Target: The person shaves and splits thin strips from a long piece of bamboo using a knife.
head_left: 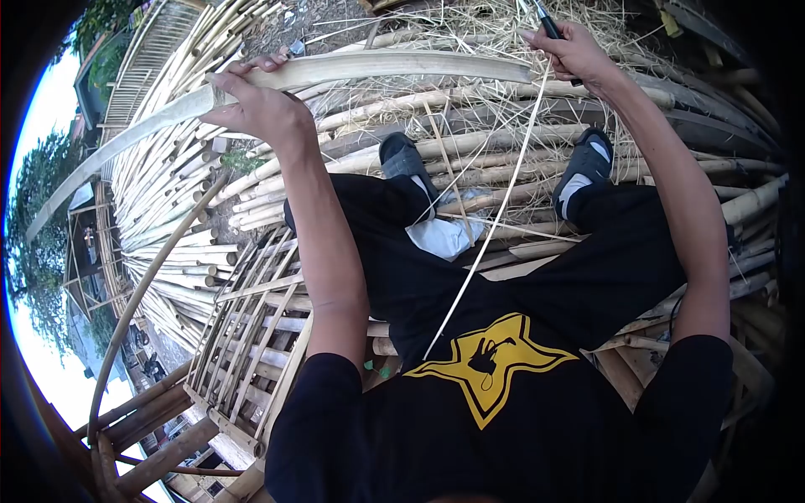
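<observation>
My left hand (260, 105) is closed around a long, flat bamboo strip (369, 69), which runs from the far left to just short of my right hand. In my right hand (579, 59) is a knife (550, 25) with a black handle; its blade is only partly seen at the top edge. A thin bamboo sliver (507, 205) slants from beside my right fingers down to my shirt. Whether those fingers also pinch the sliver, I cannot tell.
Bamboo poles (470, 142) lie under my sandalled feet, with loose shavings (486, 38) scattered over them. More poles (172, 189) are stacked at left, near a slatted bamboo frame (260, 335). A white plastic bag (440, 239) lies between my legs.
</observation>
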The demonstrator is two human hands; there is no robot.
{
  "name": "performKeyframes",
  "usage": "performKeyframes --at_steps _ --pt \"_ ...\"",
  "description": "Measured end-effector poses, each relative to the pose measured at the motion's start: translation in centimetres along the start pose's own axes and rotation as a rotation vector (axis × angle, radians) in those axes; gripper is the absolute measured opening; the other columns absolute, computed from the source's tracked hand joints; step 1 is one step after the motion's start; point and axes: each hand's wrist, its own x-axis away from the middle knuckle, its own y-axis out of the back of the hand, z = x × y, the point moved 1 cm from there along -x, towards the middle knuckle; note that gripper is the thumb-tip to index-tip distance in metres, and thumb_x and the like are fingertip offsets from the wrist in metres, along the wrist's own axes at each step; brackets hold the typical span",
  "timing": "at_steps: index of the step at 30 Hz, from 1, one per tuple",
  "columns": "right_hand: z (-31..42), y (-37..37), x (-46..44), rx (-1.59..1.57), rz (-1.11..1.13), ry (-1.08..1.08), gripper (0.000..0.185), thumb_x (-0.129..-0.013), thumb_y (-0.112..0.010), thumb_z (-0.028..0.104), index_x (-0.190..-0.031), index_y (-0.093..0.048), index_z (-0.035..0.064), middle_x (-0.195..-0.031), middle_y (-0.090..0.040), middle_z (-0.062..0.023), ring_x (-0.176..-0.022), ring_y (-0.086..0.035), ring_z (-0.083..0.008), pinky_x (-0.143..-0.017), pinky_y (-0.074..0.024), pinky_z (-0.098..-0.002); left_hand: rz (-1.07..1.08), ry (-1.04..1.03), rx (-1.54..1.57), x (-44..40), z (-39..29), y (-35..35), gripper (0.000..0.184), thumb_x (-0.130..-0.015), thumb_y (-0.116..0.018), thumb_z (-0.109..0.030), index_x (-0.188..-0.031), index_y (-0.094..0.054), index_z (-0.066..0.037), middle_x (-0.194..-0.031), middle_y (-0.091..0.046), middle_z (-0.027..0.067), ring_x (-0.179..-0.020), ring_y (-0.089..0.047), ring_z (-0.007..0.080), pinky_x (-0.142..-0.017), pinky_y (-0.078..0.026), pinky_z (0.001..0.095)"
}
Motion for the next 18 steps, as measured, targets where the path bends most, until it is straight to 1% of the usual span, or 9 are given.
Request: performKeyframes --at_steps 3,4,6,9,10,13,15,17,18 --pt "-1.1 3.8 -1.3 -0.023 -0.053 0.007 0.032 -0.081 -0.072 0.031 -0.091 -0.057 0.0046 -0.059 -0.052 -0.0015 -0.046 -0.049 -0.0078 -0.040 -0.0374 -0.0233 -0.032 -0.045 -0.031 -1.9 -1.1 2.4 0.050 -0.099 -0.039 -0.025 -0.136 -0.006 -0.018 -0.078 -0.050 0.0069 -0.058 -0.050 0.0149 -0.054 -0.051 0.0329" --pt "-0.9 4.7 -1.2 0.276 -0.374 -0.045 0.025 -0.088 -0.058 0.023 -0.079 -0.057 0.0001 -0.060 -0.056 -0.0106 -0.051 -0.056 -0.0220 -0.051 -0.0445 -0.0375 -0.060 -0.095 -0.093 -2.2 -1.6 3.0 0.050 -0.100 -0.038 -0.025 -0.136 -0.005 -0.019 -0.079 -0.051 0.0067 -0.057 -0.049 0.0150 -0.054 -0.051 0.0319" --pt "-0.9 6.0 -1.1 0.237 -0.540 0.079 0.017 -0.083 -0.065 0.014 -0.076 -0.057 0.0008 -0.053 -0.052 -0.0054 -0.043 -0.052 -0.0160 -0.042 -0.0412 -0.0343 -0.108 -0.164 -0.128 -2.4 -2.0 3.6 0.035 -0.100 -0.038 -0.022 -0.127 -0.016 -0.017 -0.082 -0.049 0.0089 -0.058 -0.052 0.0186 -0.050 -0.053 0.0303" --pt "1.0 8.0 0.5 1.052 -0.956 0.368 0.024 -0.079 -0.068 0.023 -0.085 -0.064 0.0006 -0.069 -0.064 -0.0128 -0.065 -0.064 -0.0258 -0.059 -0.0490 -0.0383 -0.078 -0.248 -0.289 -0.8 -1.9 3.1 0.034 -0.100 -0.036 -0.021 -0.126 -0.016 -0.013 -0.086 -0.051 0.0109 -0.062 -0.058 0.0214 -0.055 -0.057 0.0332" --pt "0.8 7.9 0.6 1.054 -0.957 0.367 0.024 -0.079 -0.068 0.023 -0.085 -0.064 0.0006 -0.069 -0.064 -0.0128 -0.065 -0.064 -0.0258 -0.059 -0.0490 -0.0383 -0.019 -0.211 -0.321 -0.8 -1.3 4.5 0.047 -0.100 -0.036 -0.026 -0.133 -0.008 -0.011 -0.091 -0.053 0.0143 -0.076 -0.064 0.0261 -0.072 -0.059 0.0382" --pt "1.7 6.6 0.7 1.011 -1.006 0.434 0.030 -0.074 -0.071 0.025 -0.093 -0.066 0.0017 -0.082 -0.066 -0.0184 -0.078 -0.064 -0.0320 -0.068 -0.0499 -0.0397 -0.004 -0.125 -0.245 0.8 -0.4 3.7 0.041 -0.100 -0.036 -0.026 -0.129 -0.013 -0.008 -0.098 -0.055 0.0176 -0.083 -0.065 0.0281 -0.077 -0.058 0.0388" --pt "4.4 2.4 2.1 0.791 -0.664 0.212 0.037 -0.069 -0.074 0.025 -0.097 -0.066 0.0025 -0.086 -0.065 -0.0203 -0.079 -0.063 -0.0347 -0.069 -0.0499 -0.0406 0.012 -0.037 -0.250 3.0 0.1 2.7 0.034 -0.100 -0.036 -0.026 -0.122 -0.027 -0.002 -0.105 -0.058 0.0208 -0.095 -0.064 0.0296 -0.082 -0.057 0.0391" --pt "5.1 -1.5 2.9 0.688 -0.484 0.436 0.039 -0.067 -0.073 0.021 -0.101 -0.066 0.0038 -0.084 -0.065 -0.0189 -0.079 -0.062 -0.0362 -0.069 -0.0500 -0.0406 0.070 0.071 -0.231 5.1 1.0 2.2 0.034 -0.100 -0.038 -0.028 -0.116 -0.036 0.001 -0.108 -0.058 0.0206 -0.100 -0.062 0.0288 -0.084 -0.056 0.0384" --pt "3.6 -2.7 2.0 0.762 -0.411 0.623 0.044 -0.071 -0.075 0.028 -0.106 -0.062 0.0041 -0.079 -0.065 -0.0146 -0.072 -0.063 -0.0279 -0.064 -0.0504 -0.0364 0.062 0.125 -0.209 6.3 1.2 1.6 0.034 -0.099 -0.038 -0.029 -0.114 -0.039 0.002 -0.109 -0.058 0.0202 -0.101 -0.062 0.0284 -0.084 -0.055 0.0380"
